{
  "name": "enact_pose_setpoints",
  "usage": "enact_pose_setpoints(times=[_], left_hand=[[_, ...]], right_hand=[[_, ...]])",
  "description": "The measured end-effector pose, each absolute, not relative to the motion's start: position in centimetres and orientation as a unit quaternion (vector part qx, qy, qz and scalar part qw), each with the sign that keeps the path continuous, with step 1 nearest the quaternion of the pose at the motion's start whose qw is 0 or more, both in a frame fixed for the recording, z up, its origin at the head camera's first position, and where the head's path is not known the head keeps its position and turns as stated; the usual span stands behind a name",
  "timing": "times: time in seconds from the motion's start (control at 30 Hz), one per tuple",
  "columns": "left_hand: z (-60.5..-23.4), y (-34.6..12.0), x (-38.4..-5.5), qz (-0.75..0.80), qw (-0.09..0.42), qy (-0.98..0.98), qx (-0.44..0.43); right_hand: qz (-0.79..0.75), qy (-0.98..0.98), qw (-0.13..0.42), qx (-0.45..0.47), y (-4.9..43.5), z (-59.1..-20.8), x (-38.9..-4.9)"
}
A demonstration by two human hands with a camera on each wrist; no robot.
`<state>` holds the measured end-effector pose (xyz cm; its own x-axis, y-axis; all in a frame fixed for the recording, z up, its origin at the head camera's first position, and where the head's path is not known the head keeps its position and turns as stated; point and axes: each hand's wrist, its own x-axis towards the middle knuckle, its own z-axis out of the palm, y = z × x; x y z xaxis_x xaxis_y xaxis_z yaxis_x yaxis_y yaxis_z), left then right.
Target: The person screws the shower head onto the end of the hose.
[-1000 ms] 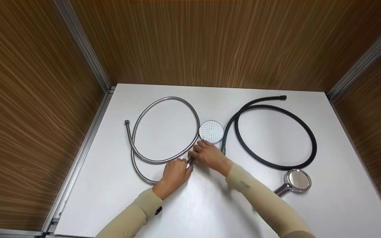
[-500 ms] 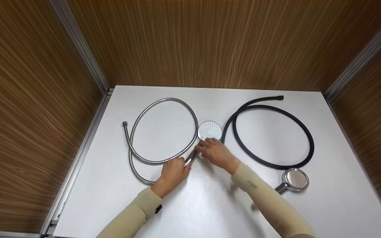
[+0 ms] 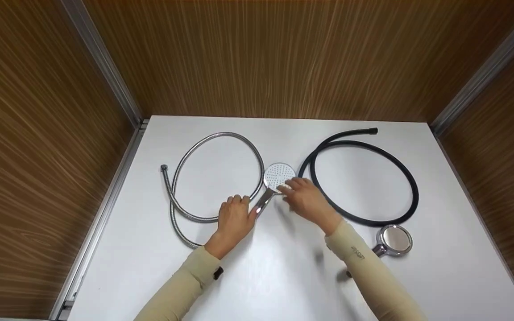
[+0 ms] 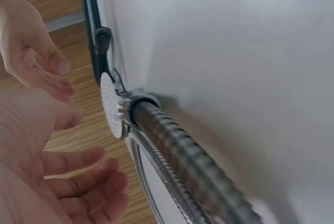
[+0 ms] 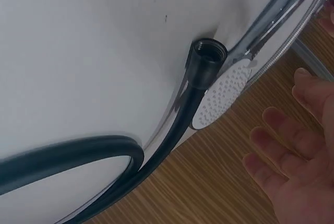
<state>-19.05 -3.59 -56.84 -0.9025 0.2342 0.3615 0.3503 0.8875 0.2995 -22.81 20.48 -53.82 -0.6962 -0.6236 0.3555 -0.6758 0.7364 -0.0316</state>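
Note:
A chrome hand shower with a white, dotted face lies on the white table, handle toward me. In the left wrist view, a silver metal hose meets its handle end. My left hand hovers by that handle, fingers loosely bent and clear of the hose. My right hand is beside the spray face, fingers spread and holding nothing. In the right wrist view, a black hose ends in an open threaded collar near the face. The head view hides this end behind my right hand.
A second hand shower with a mirror-like face lies at the right, its handle partly behind my right forearm. The silver hose loops at the left and the black hose at the right. Wood-grain panels enclose the table's back and sides.
My right hand has let go of the hand shower and moved right. My left hand has loosened from the handle end and shifted slightly up. The hand shower stays lying there.

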Motion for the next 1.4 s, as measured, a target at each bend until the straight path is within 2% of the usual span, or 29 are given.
enact_pose_setpoints(times=[0.17, 0.43, 0.67, 0.97, 1.4], left_hand=[[-56.2, -2.2, -19.8, -0.195, 0.169, -0.954, -0.154], [-55.3, 0.3, -20.3, -0.227, 0.169, -0.942, -0.179], [-54.6, 2.4, -20.7, -0.274, 0.142, -0.932, -0.192], [-54.3, 5.2, -21.8, -0.328, 0.069, -0.926, -0.174], [-55.4, 7.1, -23.0, -0.317, 0.056, -0.936, -0.145]], right_hand=[[0.108, -0.922, 0.182, 0.323, 22.1, -52.6, -22.4], [0.123, -0.943, 0.169, 0.258, 24.1, -51.7, -20.8], [0.141, -0.95, 0.177, 0.215, 25.8, -50.4, -19.7], [0.145, -0.955, 0.186, 0.181, 28.1, -49.5, -17.8], [0.166, -0.959, 0.193, 0.124, 31.2, -48.3, -14.6]])
